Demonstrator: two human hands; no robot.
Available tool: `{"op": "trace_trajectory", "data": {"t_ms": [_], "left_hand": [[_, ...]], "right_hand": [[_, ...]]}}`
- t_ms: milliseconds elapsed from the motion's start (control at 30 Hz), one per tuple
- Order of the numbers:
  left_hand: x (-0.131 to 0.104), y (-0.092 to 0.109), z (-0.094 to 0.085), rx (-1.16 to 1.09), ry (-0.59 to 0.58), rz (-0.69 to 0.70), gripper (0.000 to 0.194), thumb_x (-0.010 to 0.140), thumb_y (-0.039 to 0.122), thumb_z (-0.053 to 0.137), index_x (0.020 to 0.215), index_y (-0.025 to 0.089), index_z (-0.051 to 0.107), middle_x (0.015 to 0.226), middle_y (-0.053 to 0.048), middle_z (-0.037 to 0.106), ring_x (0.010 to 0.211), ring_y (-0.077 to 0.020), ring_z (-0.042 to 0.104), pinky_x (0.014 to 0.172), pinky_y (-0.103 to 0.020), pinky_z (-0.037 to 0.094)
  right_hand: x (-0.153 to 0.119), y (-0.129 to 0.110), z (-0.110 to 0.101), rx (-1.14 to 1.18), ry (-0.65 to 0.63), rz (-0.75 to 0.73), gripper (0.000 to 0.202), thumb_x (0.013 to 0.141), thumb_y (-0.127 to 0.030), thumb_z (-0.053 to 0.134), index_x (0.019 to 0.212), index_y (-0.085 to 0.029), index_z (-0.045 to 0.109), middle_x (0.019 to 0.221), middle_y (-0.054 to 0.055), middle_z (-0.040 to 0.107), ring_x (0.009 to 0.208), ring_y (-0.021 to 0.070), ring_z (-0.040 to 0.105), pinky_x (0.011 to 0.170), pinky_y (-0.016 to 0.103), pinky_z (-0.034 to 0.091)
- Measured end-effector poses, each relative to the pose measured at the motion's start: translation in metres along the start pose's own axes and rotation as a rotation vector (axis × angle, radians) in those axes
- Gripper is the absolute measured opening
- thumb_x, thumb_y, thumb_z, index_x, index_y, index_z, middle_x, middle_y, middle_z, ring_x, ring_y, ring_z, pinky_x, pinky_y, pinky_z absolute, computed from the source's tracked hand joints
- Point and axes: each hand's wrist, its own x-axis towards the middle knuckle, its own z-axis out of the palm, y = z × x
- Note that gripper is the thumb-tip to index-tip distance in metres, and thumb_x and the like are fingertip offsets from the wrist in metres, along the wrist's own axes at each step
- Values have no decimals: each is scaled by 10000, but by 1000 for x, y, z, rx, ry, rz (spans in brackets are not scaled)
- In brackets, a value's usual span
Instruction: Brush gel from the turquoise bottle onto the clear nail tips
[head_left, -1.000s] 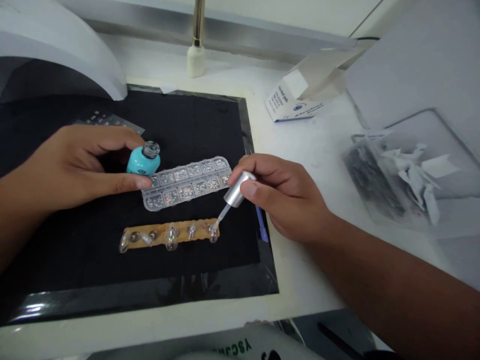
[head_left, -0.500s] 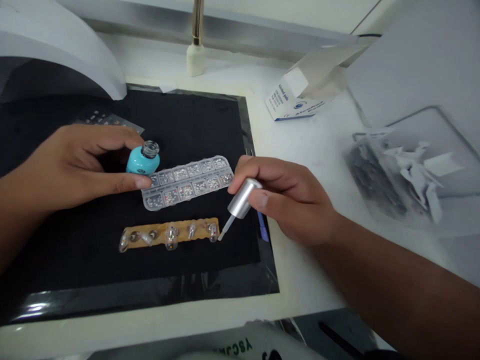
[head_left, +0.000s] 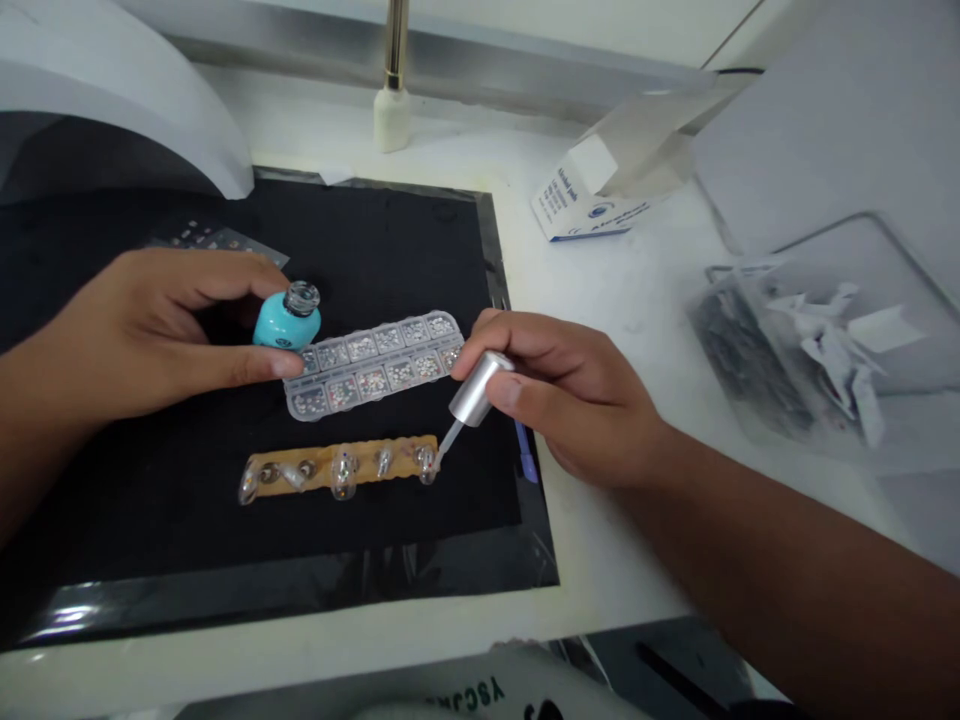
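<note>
Between thumb and fingers, my left hand [head_left: 187,330] grips an uncapped turquoise nail polish bottle [head_left: 283,322], its glass neck tilted up to the right. My right hand [head_left: 562,390] pinches the silver cap of the polish brush [head_left: 474,392], its bristles pointing down and left. The brush tip is at the rightmost press-on nail [head_left: 426,460], on the end of a tan adhesive strip [head_left: 322,468]. Several clear, decorated nails sit along that strip. Behind it lies a clear rhinestone case [head_left: 375,365] with many small compartments, partly under the left thumb and beside the right fingers.
A black mat [head_left: 420,240] covers the work area. At the left back stands a white arched lamp [head_left: 187,90]. A cream bottle [head_left: 391,120], an alcohol pad box [head_left: 592,190] and a clear bin with scraps [head_left: 825,340] stand behind and to the right. A purple-handled tool [head_left: 526,460] lies by the mat's right edge.
My right hand has shifted slightly left and up, bringing the brush tip from just beside the rightmost nail onto it. My left hand and the bottle have stayed almost still.
</note>
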Motion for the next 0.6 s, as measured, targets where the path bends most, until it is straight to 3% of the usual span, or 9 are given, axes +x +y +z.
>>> {"op": "trace_trajectory", "data": {"t_ms": [433,600], "left_hand": [[1,0,4,-40,36,16,366,717,566,806,892,249,753,880,53,742,818,-125,687,762,-180,524],[1,1,4,-63,41,11,363,702,568,817,879,256,758,854,67,740,788,-106,682,727,-169,517]], "right_hand": [[-1,1,0,-58,106,67,159,943,-277,569,875,-162,655,747,-3,593,675,112,538,628,271,407],[-1,-1,0,66,42,13,169,951,-283,570,908,-147,661,727,-9,583,623,90,485,578,256,381]]}}
